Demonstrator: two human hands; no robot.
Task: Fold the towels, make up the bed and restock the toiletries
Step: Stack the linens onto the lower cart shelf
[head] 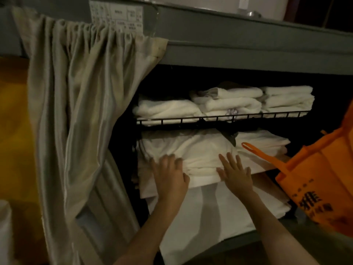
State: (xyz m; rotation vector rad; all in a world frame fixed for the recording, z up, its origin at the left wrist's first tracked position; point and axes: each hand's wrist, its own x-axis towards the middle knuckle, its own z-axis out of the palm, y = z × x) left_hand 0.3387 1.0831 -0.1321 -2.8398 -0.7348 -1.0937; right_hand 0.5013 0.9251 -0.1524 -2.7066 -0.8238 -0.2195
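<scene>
**Both hands on the linen stack, lower shelf**

Far left, the grey curtain (76, 104) is bunched aside, cart open. Your left hand (170, 175) lies on the front edge of the folded white linen stack (191, 150), fingers bent over the top fold; a firm grip can't be confirmed. Your right hand (235, 173) rests flat, fingers spread, gripping nothing. Above, folded towels (225, 104) sit in the wire shelf (219, 119). Right, an orange bag (315, 184) hangs near the stack. Likely soft, floppy, moderately heavy: slide palms beneath the folds you want and lift from both ends, or layers will sag and shed.
</scene>
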